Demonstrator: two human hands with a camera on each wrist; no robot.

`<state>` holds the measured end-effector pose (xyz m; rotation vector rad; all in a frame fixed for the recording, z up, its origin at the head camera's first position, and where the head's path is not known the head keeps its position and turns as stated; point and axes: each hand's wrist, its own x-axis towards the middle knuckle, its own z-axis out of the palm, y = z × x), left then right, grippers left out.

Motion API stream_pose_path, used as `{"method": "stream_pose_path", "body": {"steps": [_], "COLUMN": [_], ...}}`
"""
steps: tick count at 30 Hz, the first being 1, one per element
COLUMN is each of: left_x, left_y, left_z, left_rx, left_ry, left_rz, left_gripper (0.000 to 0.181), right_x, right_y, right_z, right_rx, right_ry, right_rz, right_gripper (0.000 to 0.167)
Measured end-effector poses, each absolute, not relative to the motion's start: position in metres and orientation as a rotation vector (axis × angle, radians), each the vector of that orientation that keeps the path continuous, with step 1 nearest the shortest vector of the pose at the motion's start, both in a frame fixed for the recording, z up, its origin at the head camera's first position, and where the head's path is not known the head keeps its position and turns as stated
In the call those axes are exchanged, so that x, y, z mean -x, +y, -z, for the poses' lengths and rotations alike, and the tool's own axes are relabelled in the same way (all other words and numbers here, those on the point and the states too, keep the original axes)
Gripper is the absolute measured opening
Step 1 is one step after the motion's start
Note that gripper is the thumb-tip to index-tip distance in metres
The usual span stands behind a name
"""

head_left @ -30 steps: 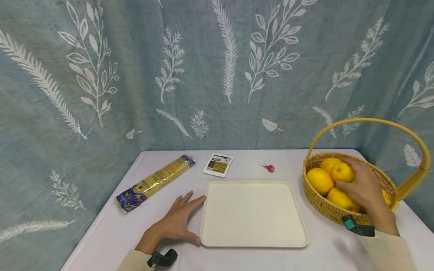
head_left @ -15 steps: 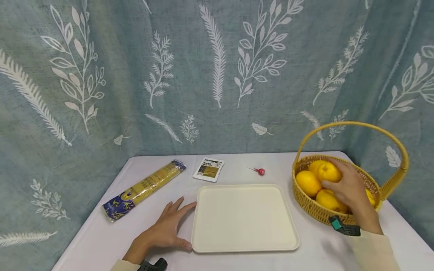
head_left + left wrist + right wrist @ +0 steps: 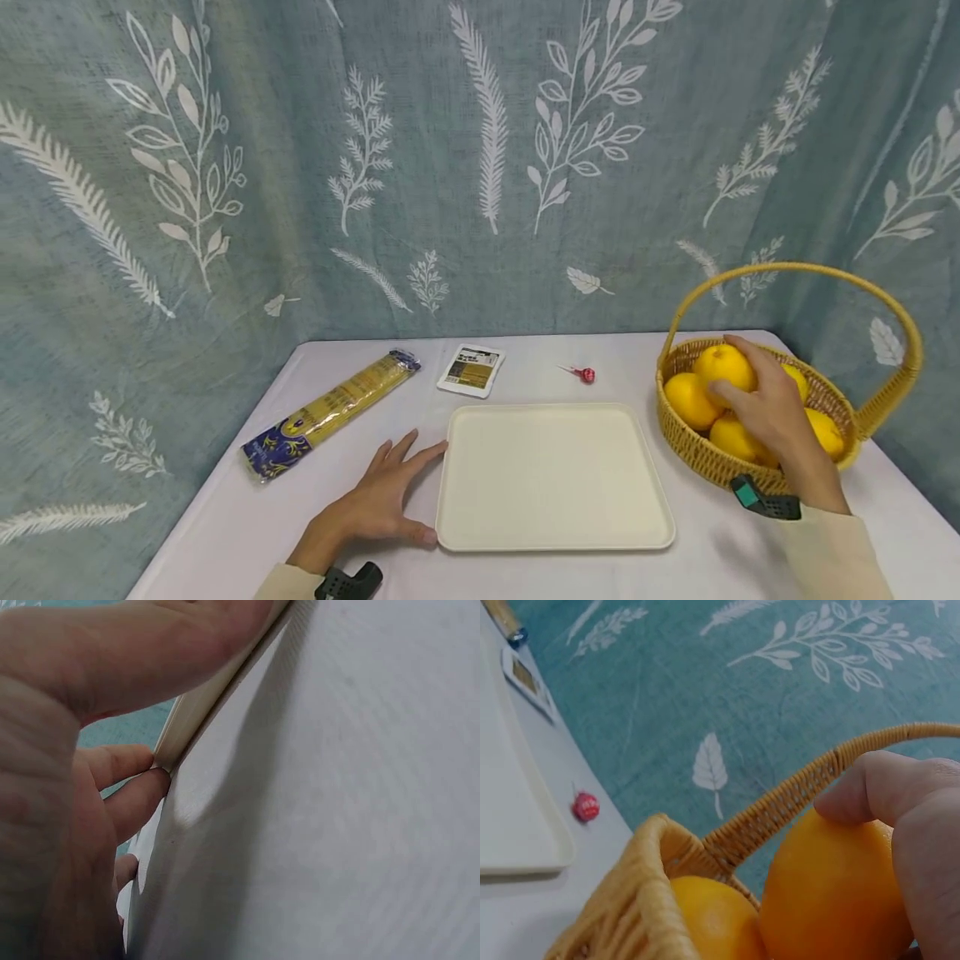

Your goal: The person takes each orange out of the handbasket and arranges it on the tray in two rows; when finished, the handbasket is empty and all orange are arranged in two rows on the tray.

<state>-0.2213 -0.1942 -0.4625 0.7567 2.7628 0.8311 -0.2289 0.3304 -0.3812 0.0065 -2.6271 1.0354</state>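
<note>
My right hand (image 3: 772,408) holds an orange (image 3: 723,367) between thumb and fingers, over the wicker basket (image 3: 693,457). Several more oranges lie in the basket around and below it. The right wrist view shows the held orange (image 3: 832,892) close up, with one finger over its top and another orange (image 3: 712,915) beside it, inside the basket's rim. At the left edge of a cream rectangular tray (image 3: 555,479), my left hand (image 3: 386,500) is spread, its thumb and forefinger touching the rim. Fingertips meet the tray's side (image 3: 199,712) in the left wrist view.
Behind the tray lie a white-edged flat packet (image 3: 472,371) and a red lollipop (image 3: 587,375). A long yellow and blue packet (image 3: 330,417) lies slanted at the left. The basket's tall handle (image 3: 795,267) arches above the right hand. A patterned curtain (image 3: 300,183) surrounds the white table.
My right hand has gripped an orange and raised it slightly from the others, uncovering more oranges behind and below. The left hand stays at the tray's edge. The head view has shifted a little.
</note>
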Motion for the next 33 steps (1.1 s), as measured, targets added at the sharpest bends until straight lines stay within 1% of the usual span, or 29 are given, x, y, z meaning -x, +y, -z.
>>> {"method": "stream_pose_path", "body": {"steps": [6,14,20,26,33], "left_x": [0.222,0.220,0.221,0.222,0.221], "left_y": [-0.192,-0.190,-0.192,-0.191,-0.190], "left_z": [0.460,0.460,0.463,0.462,0.461], "left_rx": [-0.716,-0.684,-0.711,-0.709,-0.743], "left_ry": [2.764,2.760,2.767,2.764,2.772], "left_rz": [-0.826,-0.810,-0.786,-0.789,-0.782], "left_gripper": [0.120,0.121,0.121,0.120,0.119], "right_x": [0.231,0.227,0.226,0.233,0.240], "right_y": [0.320,0.303,0.276,0.249,0.220], "right_z": [0.378,0.371,0.365,0.367,0.372], "right_rx": [-0.140,-0.204,-0.262,-0.317,-0.363], "right_ry": [-2.594,-2.536,-2.573,-2.574,-2.555], "right_rz": [-1.022,-1.027,-1.034,-1.071,-1.249], "right_gripper": [0.066,0.066,0.069,0.067,0.065]}}
